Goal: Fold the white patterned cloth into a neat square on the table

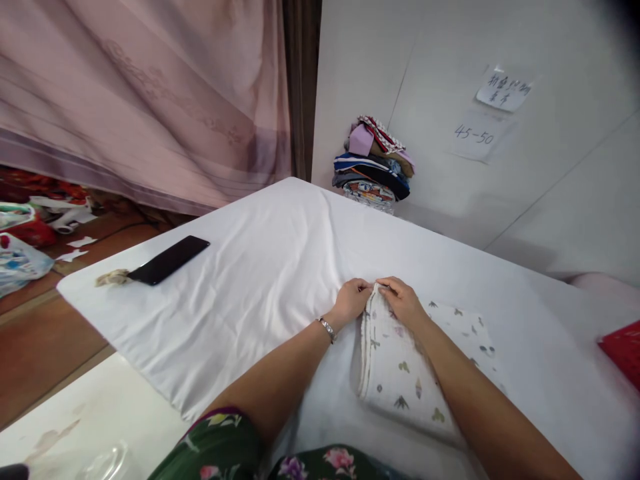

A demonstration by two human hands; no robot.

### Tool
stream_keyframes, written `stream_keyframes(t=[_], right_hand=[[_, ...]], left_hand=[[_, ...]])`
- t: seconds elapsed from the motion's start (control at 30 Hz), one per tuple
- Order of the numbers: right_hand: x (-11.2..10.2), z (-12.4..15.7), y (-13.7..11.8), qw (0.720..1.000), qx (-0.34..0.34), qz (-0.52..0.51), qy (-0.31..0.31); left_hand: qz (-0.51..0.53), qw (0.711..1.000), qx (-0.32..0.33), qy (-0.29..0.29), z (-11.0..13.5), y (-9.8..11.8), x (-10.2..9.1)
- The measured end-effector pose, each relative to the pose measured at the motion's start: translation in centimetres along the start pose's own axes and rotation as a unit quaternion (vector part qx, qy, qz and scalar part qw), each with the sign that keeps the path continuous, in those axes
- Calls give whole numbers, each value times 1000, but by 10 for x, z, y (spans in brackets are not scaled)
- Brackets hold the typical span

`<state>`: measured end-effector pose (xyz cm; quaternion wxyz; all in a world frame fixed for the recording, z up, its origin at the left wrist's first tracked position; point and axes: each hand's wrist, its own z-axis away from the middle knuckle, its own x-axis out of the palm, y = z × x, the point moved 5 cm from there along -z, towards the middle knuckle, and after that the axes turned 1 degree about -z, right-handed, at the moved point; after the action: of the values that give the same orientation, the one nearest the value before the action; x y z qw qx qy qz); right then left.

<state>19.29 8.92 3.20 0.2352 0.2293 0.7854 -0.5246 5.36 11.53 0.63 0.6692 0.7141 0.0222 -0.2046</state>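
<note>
A folded white cloth with small leaf and flower prints lies on the white sheet in front of me. My left hand pinches the cloth's far corner from the left, fingers curled closed. My right hand grips the same far edge from the right, fingers bent over the fabric. Both hands meet at the cloth's top end. A bracelet sits on my left wrist.
A black phone lies at the sheet's left corner beside a crumpled beige scrap. A stack of folded clothes stands against the wall at the back. Something red shows at the right edge. Curtain and floor clutter lie left.
</note>
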Motion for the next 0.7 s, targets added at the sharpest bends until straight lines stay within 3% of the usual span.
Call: stream_keyframes(t=[0.2,0.4,0.7], right_hand=[[-8,14,-15,999,-43,-10,20],[-13,17,-19,998,-39,-24,33],[-7,13,-8,999,-2,-43,28]], left_hand=[[-86,993,20,74,-1,2,-18],[-173,985,9,9,6,9,-11],[-64,997,32,8,7,8,-6]])
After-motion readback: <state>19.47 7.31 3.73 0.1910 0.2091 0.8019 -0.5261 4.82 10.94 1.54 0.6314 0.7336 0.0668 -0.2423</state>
